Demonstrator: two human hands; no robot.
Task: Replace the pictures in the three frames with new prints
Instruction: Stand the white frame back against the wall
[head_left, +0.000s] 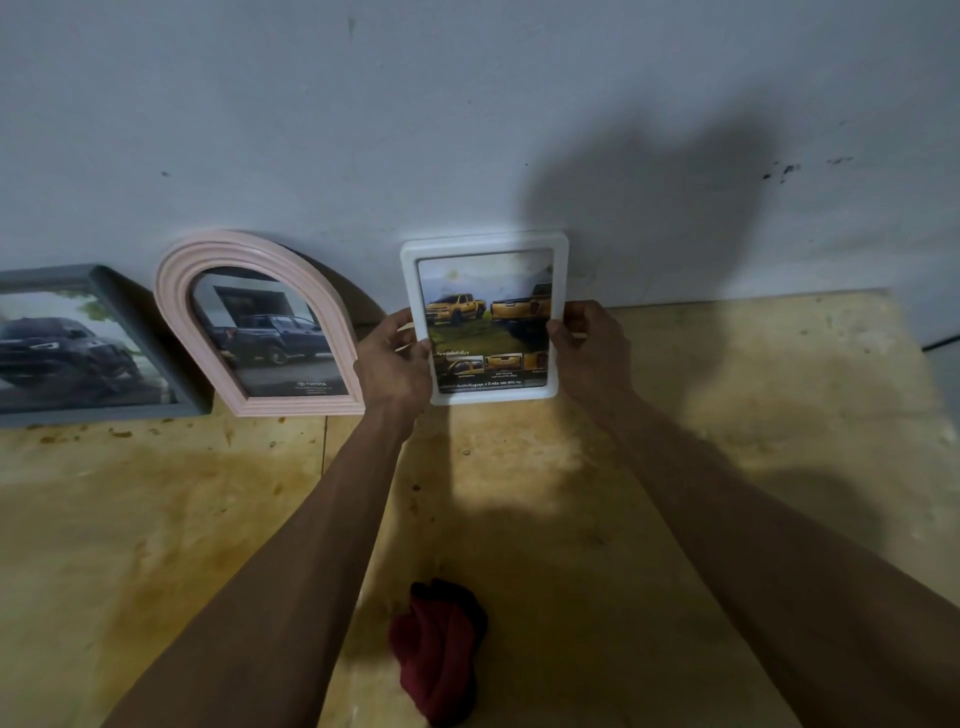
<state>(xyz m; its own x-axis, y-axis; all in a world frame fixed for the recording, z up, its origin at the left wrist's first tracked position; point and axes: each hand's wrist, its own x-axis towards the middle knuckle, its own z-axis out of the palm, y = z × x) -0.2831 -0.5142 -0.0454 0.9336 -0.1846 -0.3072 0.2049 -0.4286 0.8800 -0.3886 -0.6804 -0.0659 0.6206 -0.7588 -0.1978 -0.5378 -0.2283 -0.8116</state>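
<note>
A white rectangular frame with a print of yellow pickup trucks stands upright at the wall. My left hand grips its left edge and my right hand grips its right edge, thumbs on the front. To the left, a pink arched frame with a dark pickup print leans on the wall. At the far left leans a grey rectangular frame with a dark truck print, partly cut off by the image edge.
All frames stand on a stained plywood tabletop against a pale wall. A dark red cloth lies crumpled near the front between my forearms. The table's right edge runs near the far right.
</note>
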